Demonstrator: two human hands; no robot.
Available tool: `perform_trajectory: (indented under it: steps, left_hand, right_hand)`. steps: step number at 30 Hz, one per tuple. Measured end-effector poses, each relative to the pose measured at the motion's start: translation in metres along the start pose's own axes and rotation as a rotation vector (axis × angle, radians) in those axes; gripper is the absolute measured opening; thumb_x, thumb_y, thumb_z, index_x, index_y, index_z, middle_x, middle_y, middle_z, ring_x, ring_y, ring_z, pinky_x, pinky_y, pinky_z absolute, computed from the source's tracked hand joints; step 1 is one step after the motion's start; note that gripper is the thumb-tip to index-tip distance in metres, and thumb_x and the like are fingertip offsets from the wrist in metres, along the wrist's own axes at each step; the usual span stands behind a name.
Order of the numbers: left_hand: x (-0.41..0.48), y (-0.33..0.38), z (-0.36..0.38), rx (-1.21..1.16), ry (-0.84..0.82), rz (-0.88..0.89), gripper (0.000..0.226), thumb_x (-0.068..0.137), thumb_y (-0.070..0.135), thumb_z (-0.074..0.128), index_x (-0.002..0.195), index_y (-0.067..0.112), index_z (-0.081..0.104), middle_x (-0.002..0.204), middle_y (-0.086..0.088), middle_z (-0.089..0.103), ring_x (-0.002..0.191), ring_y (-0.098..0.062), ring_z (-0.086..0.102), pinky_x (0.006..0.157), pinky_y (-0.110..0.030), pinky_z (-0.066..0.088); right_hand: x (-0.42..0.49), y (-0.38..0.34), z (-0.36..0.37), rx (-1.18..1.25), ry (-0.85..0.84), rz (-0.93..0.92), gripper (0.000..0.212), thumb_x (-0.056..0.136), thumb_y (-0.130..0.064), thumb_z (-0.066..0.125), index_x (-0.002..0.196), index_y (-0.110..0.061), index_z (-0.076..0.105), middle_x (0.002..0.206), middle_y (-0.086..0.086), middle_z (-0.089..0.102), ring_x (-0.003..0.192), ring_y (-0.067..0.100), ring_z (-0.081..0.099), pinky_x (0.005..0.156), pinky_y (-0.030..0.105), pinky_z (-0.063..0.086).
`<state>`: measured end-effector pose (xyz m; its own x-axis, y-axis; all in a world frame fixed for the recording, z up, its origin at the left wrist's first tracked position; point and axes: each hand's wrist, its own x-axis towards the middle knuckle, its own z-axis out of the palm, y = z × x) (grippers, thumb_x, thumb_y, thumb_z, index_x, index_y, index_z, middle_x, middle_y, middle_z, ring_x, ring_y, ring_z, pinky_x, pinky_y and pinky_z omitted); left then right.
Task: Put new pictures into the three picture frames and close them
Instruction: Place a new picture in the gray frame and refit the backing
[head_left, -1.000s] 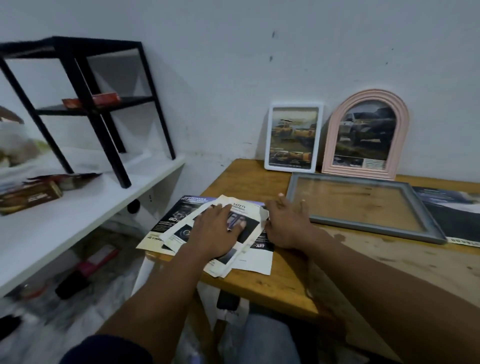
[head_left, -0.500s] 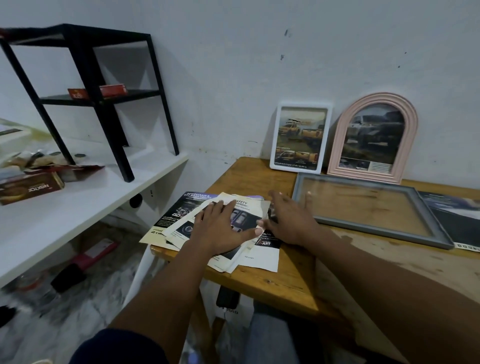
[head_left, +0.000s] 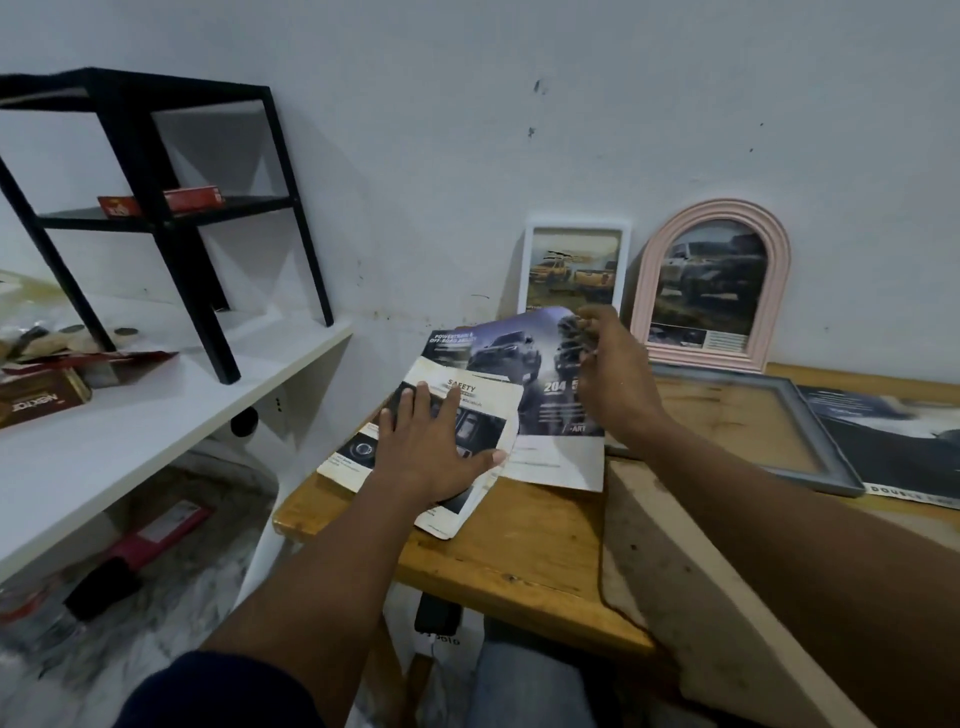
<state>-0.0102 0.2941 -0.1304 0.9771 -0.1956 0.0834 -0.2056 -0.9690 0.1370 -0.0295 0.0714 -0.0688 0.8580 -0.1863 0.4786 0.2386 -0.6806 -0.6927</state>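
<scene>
A pile of printed car pictures (head_left: 483, 410) lies at the left end of the wooden table (head_left: 519, 561). My left hand (head_left: 431, 447) presses flat on the top sheets. My right hand (head_left: 608, 374) pinches the far edge of a dark picture (head_left: 524, 364) and lifts it off the pile. A white frame (head_left: 574, 267) and a pink arched frame (head_left: 711, 286) lean on the wall, each with a car picture inside. A grey frame (head_left: 810, 431) lies flat to the right of my right hand, with the table's wood showing through it.
Another dark picture (head_left: 893, 447) lies right of the grey frame. A white shelf (head_left: 171, 415) at the left carries a black metal rack (head_left: 171, 218), boxes and packets. The wall is close behind the frames. The floor below holds clutter.
My right hand has come off the table and raised the far edge of a dark picture from the pile. My left hand stays pressed on the sheets.
</scene>
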Motion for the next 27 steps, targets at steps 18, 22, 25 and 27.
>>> perform_trajectory:
  steps: [18,22,25,27]
  left_hand:
    - [0.062,0.154,-0.007,-0.337,-0.167,0.315,0.059,0.094,0.050,0.062,0.148,0.032,0.045,0.147,0.000,0.053,0.132,-0.026,0.051,0.104,-0.043,0.047]
    - [0.061,0.163,-0.004,-0.137,-0.091,0.344,0.045,0.099,0.047,0.056,0.140,0.028,0.054,0.134,-0.001,0.063,0.118,-0.023,0.059,0.088,-0.037,0.049]
    - [0.060,0.162,-0.005,-0.104,0.007,0.336,0.039,0.100,0.044,0.055,0.133,0.025,0.061,0.124,-0.001,0.067,0.109,-0.020,0.062,0.084,-0.035,0.051]
    - [0.062,0.158,-0.003,-0.082,0.067,0.324,0.034,0.099,0.044,0.055,0.126,0.025,0.064,0.117,0.000,0.069,0.103,-0.018,0.063,0.081,-0.036,0.053]
  right_hand:
    - [0.049,0.162,-0.175,-0.247,-0.017,0.283,0.040,0.095,0.000,0.057,0.130,-0.018,0.051,0.122,0.012,0.064,0.097,0.027,0.060,0.069,0.032,0.049]
    - [0.043,0.184,-0.173,-0.293,-0.077,0.311,0.040,0.096,-0.004,0.057,0.133,-0.018,0.051,0.125,0.009,0.064,0.098,0.025,0.058,0.065,0.029,0.047]
    - [0.030,0.195,-0.156,-0.386,-0.136,0.241,0.041,0.094,-0.014,0.062,0.133,-0.022,0.052,0.127,0.010,0.063,0.101,0.025,0.057,0.077,0.034,0.047]
    - [0.022,0.200,-0.142,-0.488,-0.201,0.209,0.044,0.094,-0.023,0.062,0.136,-0.029,0.048,0.139,0.009,0.054,0.122,0.030,0.050,0.100,0.050,0.043]
